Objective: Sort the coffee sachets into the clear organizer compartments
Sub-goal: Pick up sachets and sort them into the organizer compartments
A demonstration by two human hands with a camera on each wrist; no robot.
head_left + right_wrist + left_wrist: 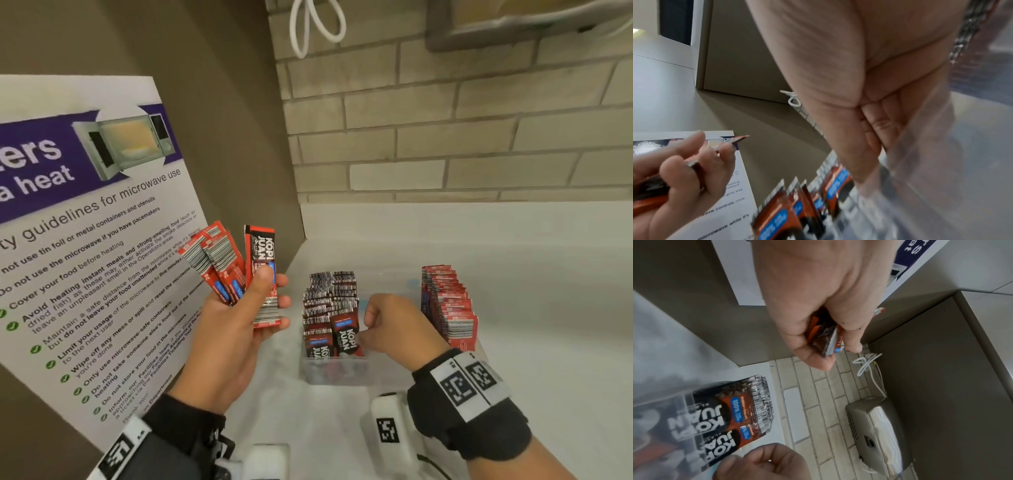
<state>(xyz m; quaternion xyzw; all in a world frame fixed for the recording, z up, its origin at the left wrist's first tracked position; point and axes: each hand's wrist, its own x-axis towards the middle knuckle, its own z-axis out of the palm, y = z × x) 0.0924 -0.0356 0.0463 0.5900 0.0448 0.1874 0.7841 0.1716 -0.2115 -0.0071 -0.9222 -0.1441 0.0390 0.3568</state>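
My left hand (236, 315) is raised left of the organizer and grips a fan of several red coffee sachets (226, 263), thumb across the front one; the left wrist view shows the sachet ends (828, 340) between thumb and fingers. The clear organizer (335, 373) stands on the white counter. Its left compartment holds a row of dark sachets (329, 298), and its right compartment holds red sachets (448, 308). My right hand (387, 325) reaches into the organizer with fingers curled, pinching the right edge of the front dark sachet (346, 337).
A microwave guidelines poster (85, 222) leans on the brown side panel at left. A brick wall (445, 137) runs behind, with a looped white cable (315, 24) hanging. The white counter (531, 274) stretches to the right. A metal dispenser (875, 426) is mounted above.
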